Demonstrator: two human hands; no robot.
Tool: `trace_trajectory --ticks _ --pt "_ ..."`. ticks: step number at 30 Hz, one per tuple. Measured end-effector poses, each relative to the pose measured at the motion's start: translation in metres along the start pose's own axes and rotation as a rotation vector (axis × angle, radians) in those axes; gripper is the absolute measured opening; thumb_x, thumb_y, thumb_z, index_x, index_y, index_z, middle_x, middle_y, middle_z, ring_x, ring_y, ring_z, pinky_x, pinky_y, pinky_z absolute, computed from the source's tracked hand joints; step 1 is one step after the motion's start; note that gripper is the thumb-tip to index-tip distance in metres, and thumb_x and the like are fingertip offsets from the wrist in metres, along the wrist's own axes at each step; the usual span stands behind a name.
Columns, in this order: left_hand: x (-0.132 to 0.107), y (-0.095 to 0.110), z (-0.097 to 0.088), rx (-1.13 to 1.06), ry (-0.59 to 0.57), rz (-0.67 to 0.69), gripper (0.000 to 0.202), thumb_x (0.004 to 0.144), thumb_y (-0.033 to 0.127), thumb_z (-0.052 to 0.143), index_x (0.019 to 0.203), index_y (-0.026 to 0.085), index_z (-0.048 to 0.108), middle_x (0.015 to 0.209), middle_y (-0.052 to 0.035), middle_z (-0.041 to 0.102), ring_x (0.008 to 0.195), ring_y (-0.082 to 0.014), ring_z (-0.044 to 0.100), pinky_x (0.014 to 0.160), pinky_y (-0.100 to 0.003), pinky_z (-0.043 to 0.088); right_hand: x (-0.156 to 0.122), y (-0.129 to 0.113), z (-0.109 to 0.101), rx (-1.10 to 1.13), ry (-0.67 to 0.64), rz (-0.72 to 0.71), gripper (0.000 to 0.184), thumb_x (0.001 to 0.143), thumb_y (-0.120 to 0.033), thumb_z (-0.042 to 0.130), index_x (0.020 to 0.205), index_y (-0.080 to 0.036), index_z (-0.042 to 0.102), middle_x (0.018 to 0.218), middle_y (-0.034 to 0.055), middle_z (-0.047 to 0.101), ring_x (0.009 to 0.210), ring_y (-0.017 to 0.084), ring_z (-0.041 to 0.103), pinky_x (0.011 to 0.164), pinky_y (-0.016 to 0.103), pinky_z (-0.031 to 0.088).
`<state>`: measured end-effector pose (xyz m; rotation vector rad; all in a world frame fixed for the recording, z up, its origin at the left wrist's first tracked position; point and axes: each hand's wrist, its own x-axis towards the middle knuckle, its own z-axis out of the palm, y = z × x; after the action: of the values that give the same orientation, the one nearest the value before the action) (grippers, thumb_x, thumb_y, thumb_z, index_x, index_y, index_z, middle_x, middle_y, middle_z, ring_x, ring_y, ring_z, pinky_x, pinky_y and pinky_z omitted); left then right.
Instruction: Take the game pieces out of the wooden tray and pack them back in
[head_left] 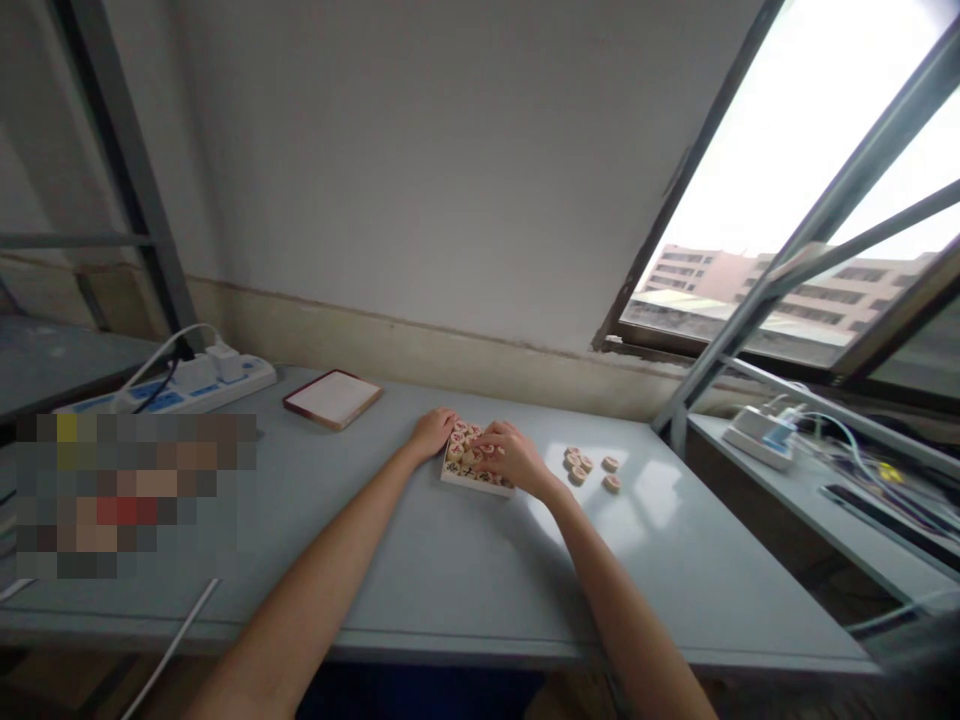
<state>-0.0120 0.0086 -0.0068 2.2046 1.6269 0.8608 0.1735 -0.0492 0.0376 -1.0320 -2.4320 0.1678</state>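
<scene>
**Two hands at a little box of round game pieces**

A small, flat, pale wooden box (475,478) sits near the middle of the grey table (450,570). It is full of round wooden pieces with red and dark marks (466,452), packed close so they lie flat.

The left hand (433,432) rests against the box's left side — likely to keep it from sliding. Its fingers are curled, and it grips nothing that I can see. The right hand (510,455) lies on top of the pieces, fingers bent over them; I cannot tell if it pinches one.

A few loose round wooden pieces (589,466) lie just to the right, apart from the box.

The flat red-edged lid (332,398) lies well off to the left, near the white power strip (191,385). There is lots of bare table in front — the near edge is far from the box.
</scene>
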Motion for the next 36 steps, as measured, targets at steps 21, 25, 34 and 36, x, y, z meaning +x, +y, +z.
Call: trace_trajectory --ticks 21,25,34,36 --pt "-0.001 0.000 -0.001 0.003 -0.006 0.017 0.031 0.085 0.025 0.031 0.086 0.016 0.061 0.094 -0.0066 0.061 0.087 -0.0150 0.053 0.076 -0.024 0.038 -0.012 0.021 -0.026 -0.047 -0.035 0.215 0.019 0.077 -0.040 0.053 0.081 -0.024 0.064 0.077 0.0001 0.060 0.071 0.014 0.051 0.068 0.026 0.031" --pt "0.000 0.000 -0.002 0.015 -0.016 0.009 0.030 0.084 0.023 0.031 0.085 0.017 0.061 0.094 -0.0063 0.061 0.087 -0.0147 0.053 0.076 -0.024 0.037 -0.039 0.057 -0.053 -0.419 0.014 0.585 0.021 0.072 -0.039 0.055 0.082 -0.023 0.064 0.082 0.0053 0.062 0.083 0.022 0.052 0.073 0.035 0.030" --pt "0.002 -0.002 0.000 0.036 -0.021 0.017 0.031 0.085 0.026 0.031 0.085 0.016 0.061 0.094 -0.0065 0.061 0.088 -0.0144 0.052 0.077 -0.023 0.037 -0.069 0.080 -0.066 -0.635 -0.055 0.923 0.029 0.071 -0.039 0.049 0.088 -0.020 0.063 0.087 0.0109 0.064 0.090 0.028 0.053 0.076 0.043 0.027" --pt "0.002 -0.003 0.000 0.035 -0.019 0.009 0.031 0.085 0.026 0.031 0.085 0.016 0.060 0.094 -0.0069 0.061 0.088 -0.0146 0.052 0.077 -0.023 0.037 -0.066 0.079 -0.065 -0.661 -0.060 0.929 0.024 0.071 -0.033 0.050 0.083 -0.019 0.065 0.087 0.0121 0.064 0.088 0.027 0.054 0.075 0.042 0.027"
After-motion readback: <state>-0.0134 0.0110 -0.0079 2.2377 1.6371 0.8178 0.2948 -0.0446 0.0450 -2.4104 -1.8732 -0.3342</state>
